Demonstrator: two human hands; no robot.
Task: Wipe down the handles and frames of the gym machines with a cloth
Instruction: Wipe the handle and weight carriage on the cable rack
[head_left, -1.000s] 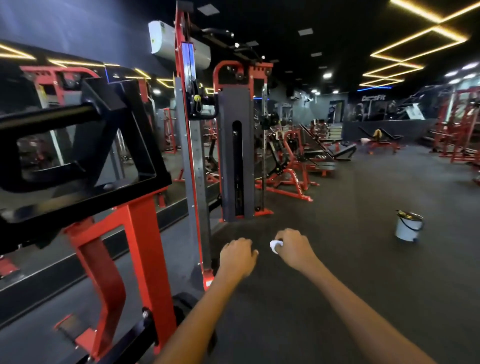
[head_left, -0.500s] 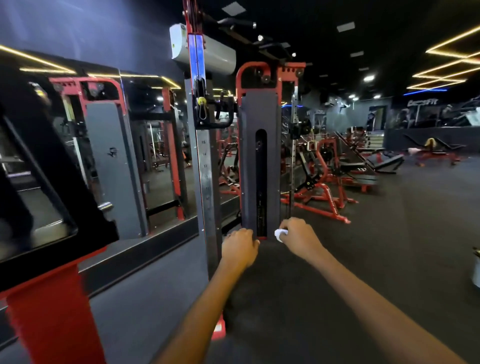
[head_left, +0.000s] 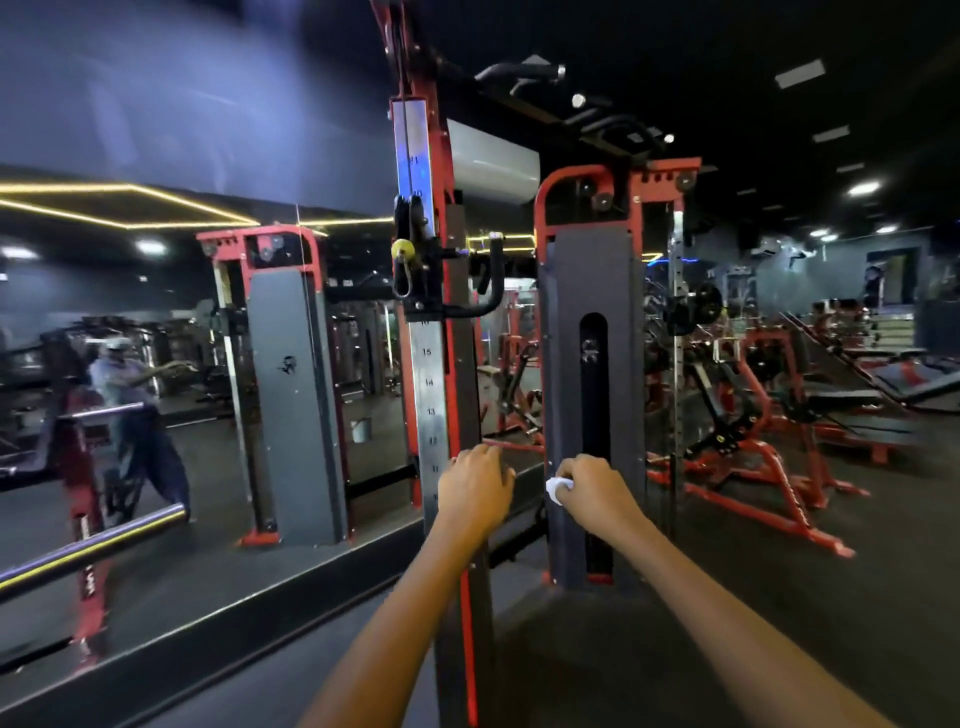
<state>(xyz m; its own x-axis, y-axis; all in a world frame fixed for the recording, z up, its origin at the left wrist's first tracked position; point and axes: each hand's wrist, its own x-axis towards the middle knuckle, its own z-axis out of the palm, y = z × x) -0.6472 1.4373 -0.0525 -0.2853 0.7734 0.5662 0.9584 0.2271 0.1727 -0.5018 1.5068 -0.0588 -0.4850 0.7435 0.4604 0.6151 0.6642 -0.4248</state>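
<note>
before cable machine (head_left: 441, 364): right hand (head_left: 597, 491) grips cloth (head_left: 558, 488).

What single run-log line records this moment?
right hand: grips white cloth | left hand: curled, empty | ahead: numbered upright of cable machine | wiping: not begun

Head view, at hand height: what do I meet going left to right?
Chrome bar → grey weight-stack cover reflected in the mirror → numbered steel upright → left hand → white cloth → right hand → red bench frame.
</note>
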